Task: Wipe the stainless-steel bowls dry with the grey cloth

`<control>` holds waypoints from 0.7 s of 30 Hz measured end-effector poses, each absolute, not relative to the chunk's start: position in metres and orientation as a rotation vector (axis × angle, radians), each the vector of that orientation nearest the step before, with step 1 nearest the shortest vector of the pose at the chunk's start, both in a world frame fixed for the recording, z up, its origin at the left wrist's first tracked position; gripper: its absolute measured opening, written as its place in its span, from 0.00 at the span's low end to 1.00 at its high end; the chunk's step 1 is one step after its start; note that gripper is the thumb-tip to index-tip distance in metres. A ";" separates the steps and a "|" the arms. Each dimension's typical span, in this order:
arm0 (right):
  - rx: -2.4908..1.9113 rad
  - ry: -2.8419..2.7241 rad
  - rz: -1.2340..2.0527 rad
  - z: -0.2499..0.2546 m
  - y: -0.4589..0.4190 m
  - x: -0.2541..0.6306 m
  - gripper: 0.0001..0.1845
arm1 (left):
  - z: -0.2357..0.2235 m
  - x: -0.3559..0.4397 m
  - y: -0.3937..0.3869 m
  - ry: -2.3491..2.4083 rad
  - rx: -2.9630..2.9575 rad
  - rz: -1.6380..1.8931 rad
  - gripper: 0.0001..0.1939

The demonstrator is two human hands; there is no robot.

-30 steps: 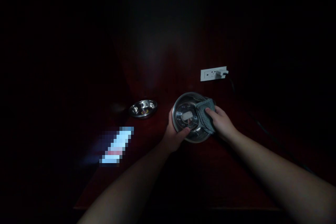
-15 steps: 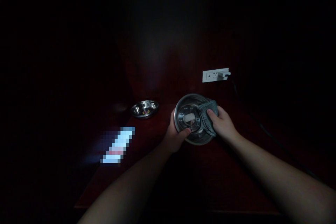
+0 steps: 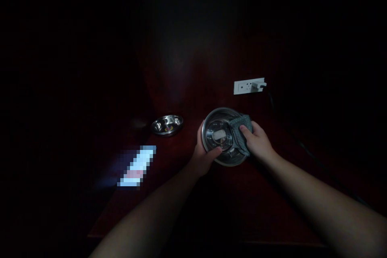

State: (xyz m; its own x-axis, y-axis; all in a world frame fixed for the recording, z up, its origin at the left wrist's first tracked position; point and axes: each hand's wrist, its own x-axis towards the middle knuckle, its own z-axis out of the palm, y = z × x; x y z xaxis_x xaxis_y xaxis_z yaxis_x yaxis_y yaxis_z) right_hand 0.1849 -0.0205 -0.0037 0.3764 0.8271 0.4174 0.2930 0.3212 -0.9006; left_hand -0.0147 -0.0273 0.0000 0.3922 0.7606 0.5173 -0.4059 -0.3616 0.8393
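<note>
A shiny metal bowl [image 3: 218, 131] is tilted in front of me with its inside turned toward the camera. My left hand [image 3: 204, 157] grips its left side, the thumb over the lower rim and the fingers behind. A grey-green cloth [image 3: 240, 131] is folded over the bowl's right rim and reaches into it. My right hand [image 3: 257, 141] holds the cloth against that rim, thumb on top; its other fingers are mostly hidden behind.
A shallow steel dish [image 3: 167, 125] stands at the left on a dark red table [image 3: 169, 161]. Nearer lies a bright pixelated rectangle [image 3: 139, 167]. On the back wall is a white socket plate [image 3: 248, 86] with a plug, and a dark cable [image 3: 308, 151] runs down at the right.
Hardly anything differs. The view has shifted very slightly, and both hands keep their hold on the bowl and the cloth.
</note>
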 end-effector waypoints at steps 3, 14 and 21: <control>-1.209 -1.157 0.499 -0.004 -0.020 0.184 0.18 | 0.001 -0.014 -0.029 0.304 1.470 1.249 0.51; -1.235 -1.171 0.471 -0.004 -0.022 0.185 0.18 | 0.005 -0.017 -0.026 0.236 1.502 1.132 0.49; -1.253 -1.212 0.420 -0.001 -0.023 0.187 0.17 | 0.010 -0.018 -0.027 0.232 1.523 1.105 0.49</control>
State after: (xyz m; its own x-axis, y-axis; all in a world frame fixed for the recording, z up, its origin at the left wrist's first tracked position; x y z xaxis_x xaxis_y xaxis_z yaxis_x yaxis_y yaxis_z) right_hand 0.1866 -0.0234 -0.0008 0.3755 0.8048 0.4596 0.3480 0.3372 -0.8748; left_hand -0.0179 -0.0273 0.0100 0.5321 0.6819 0.5020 -0.4226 -0.2999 0.8553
